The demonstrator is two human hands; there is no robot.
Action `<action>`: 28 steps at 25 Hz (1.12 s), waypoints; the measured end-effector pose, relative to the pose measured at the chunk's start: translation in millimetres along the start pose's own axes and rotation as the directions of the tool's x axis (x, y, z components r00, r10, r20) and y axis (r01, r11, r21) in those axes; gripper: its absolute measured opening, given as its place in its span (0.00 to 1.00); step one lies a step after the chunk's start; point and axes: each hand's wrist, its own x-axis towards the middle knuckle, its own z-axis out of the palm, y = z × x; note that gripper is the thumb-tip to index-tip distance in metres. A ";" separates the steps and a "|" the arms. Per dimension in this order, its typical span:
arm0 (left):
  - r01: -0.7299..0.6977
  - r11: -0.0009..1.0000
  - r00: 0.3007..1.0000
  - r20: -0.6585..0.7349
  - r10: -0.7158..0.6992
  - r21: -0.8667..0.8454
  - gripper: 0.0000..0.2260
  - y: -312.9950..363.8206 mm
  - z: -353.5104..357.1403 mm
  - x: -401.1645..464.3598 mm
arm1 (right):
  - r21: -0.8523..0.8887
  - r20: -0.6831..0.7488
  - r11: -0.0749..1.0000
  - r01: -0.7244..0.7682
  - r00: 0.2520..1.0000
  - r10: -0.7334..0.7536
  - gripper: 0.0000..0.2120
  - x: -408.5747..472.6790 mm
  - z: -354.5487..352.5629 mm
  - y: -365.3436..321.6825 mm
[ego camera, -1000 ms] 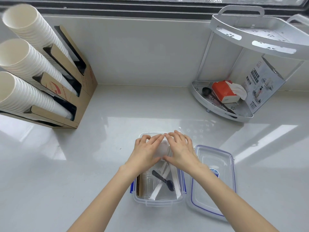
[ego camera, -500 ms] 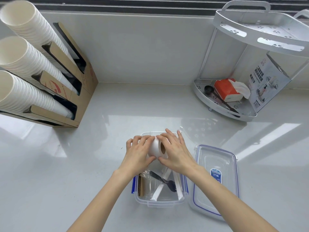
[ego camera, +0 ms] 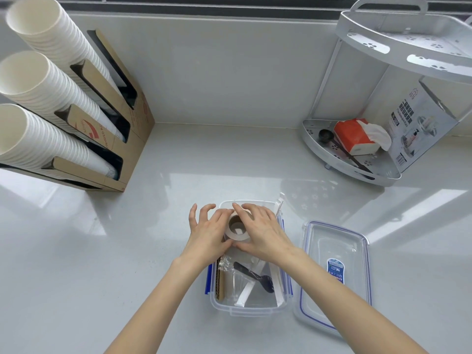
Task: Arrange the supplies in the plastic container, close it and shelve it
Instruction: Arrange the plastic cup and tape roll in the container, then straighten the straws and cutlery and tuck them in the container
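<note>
1. One plastic container [ego camera: 249,306] sits open on the desk [ego camera: 127,251], with one clear lid [ego camera: 334,274] lying flat just beside it at 3 o'clock.
2. One tape roll [ego camera: 236,229] is up over the container's far end, at 12 o'clock from its middle.
3. Your two hands are cupped around that roll: left hand [ego camera: 208,235] pressing its 9 o'clock side with fingers fanned, right hand [ego camera: 263,232] curled over its 3 o'clock side.
4. Below your hands, inside the container: one dark spoon [ego camera: 255,275], white wrapped sticks, brown card along the left wall.
5. At 10 o'clock, three stacks of paper cups [ego camera: 43,90] in one cardboard holder [ego camera: 127,118].
6. At 2 o'clock, one two-tier corner rack [ego camera: 383,175].
</note>
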 end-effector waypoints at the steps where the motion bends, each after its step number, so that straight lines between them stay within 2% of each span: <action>1: -0.006 1.000 1.000 -0.001 0.006 0.009 0.26 -0.1 0.5 0.0 | -0.030 0.010 0.999 -0.028 1.000 0.028 0.37 -2.1 0.6 2.0; 5: -0.012 1.000 1.000 -0.016 0.012 0.003 0.25 1.2 1.0 1.2 | -0.094 0.016 0.992 -0.084 0.996 0.086 0.32 -2.9 2.9 6.5; 10: 0.005 1.000 1.000 0.012 -0.005 0.014 0.23 3.0 5.6 2.0 | -0.036 -0.016 0.995 -0.094 0.996 0.093 0.30 -0.7 6.2 5.4; 14: 0.003 1.000 1.000 0.027 -0.003 -0.006 0.23 2.3 1.1 2.4 | 0.102 -0.084 0.993 -0.055 0.994 0.063 0.28 -8.6 -3.2 8.8; 17: -0.011 0.997 0.998 -0.068 0.006 -0.072 0.18 6.2 -9.2 -0.3 | 0.195 -0.202 0.980 -0.049 0.975 0.089 0.23 -21.0 -12.0 17.5; 19: -0.039 0.989 0.993 -0.120 0.022 -0.144 0.14 11.3 -15.4 -4.0 | 0.248 -0.236 0.963 -0.106 0.957 0.166 0.20 -29.7 -16.2 23.9; 23: -0.077 0.968 0.997 -0.002 0.079 -0.240 0.12 27.3 -16.6 -18.1 | 0.343 -0.192 0.903 -0.258 0.922 0.337 0.16 -50.2 -13.6 32.5; 28: -0.061 0.988 0.980 0.178 0.085 -0.139 0.15 44.7 -1.7 -20.9 | 0.475 -0.092 0.809 -0.347 0.894 0.438 0.17 -65.4 -2.7 31.0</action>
